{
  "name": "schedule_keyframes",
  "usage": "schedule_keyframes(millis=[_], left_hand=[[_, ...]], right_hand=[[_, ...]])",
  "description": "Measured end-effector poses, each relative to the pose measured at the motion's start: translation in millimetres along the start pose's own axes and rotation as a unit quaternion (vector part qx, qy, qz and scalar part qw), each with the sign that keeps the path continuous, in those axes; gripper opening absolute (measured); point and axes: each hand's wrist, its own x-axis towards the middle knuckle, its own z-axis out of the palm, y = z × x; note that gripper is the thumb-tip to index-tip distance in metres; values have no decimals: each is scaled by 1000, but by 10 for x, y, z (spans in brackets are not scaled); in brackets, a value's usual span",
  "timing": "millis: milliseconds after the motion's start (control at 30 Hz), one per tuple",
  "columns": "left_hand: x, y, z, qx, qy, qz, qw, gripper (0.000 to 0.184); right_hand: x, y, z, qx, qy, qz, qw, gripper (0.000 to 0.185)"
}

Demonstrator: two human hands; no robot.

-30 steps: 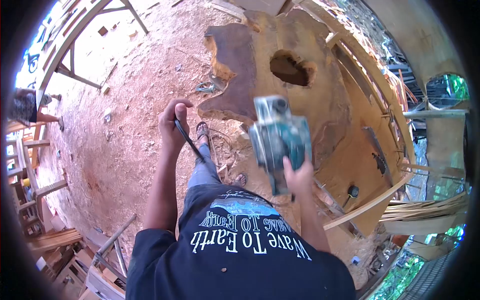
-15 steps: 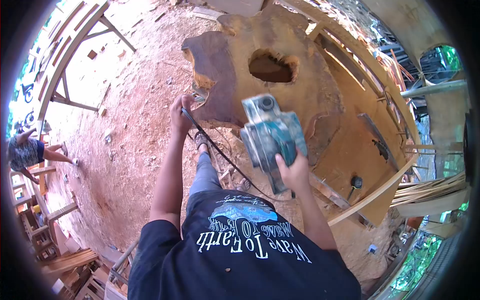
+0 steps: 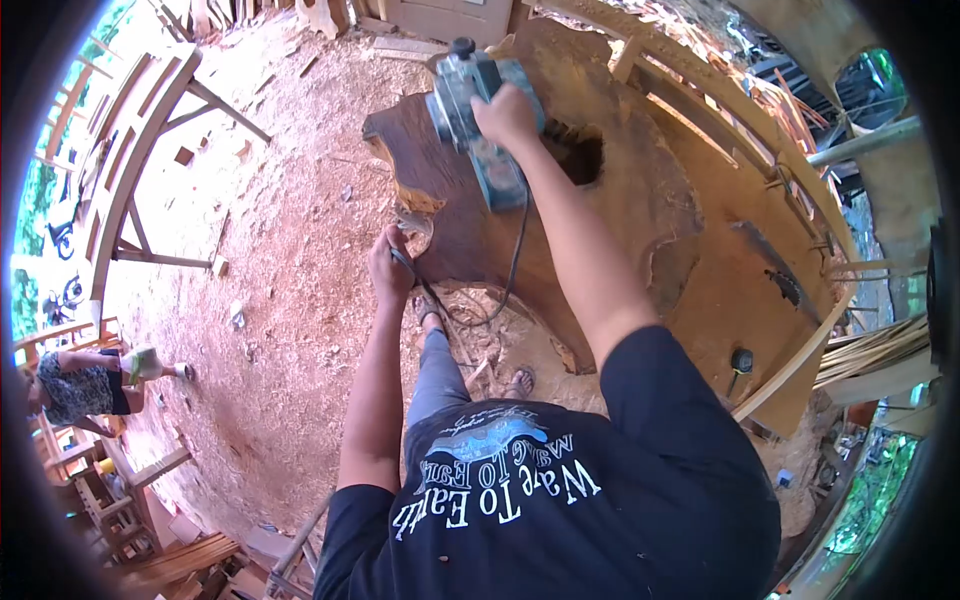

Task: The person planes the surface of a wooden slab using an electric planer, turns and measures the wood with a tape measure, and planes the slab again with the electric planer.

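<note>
My right hand [image 3: 507,116] grips a teal and grey electric planer [image 3: 482,100] by its handle. The planer is over the far part of a large brown wood slab [image 3: 470,225], beside the dark hole [image 3: 580,155] in it; its underside is hidden, so I cannot tell whether it touches the wood. My left hand [image 3: 390,266] is closed around the planer's black power cord [image 3: 512,262] near the slab's ragged left edge. The cord loops down and back up to the planer.
A curved wooden frame [image 3: 745,130] stands right of the slab, with a tape measure [image 3: 740,362] on the brown board [image 3: 700,340]. Wooden rails [image 3: 140,140] rise at the left. Wood chips cover the ground [image 3: 280,320]. Another person [image 3: 85,385] is at the far left.
My right hand has carried the planer forward and left, from the slab's near edge to its far part. My left hand stays closed on the cord. The other person has moved slightly.
</note>
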Motion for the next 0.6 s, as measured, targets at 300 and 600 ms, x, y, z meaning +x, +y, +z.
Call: schedule_keyframes(millis=[300, 600], left_hand=[[14, -125, 7, -50, 7, 54, 997, 57], [-146, -215, 24, -45, 99, 117, 987, 63]], right_hand=[[-198, 95, -164, -2, -34, 24, 999, 66], [-3566, 942, -1655, 54, 9, 55, 997, 50]])
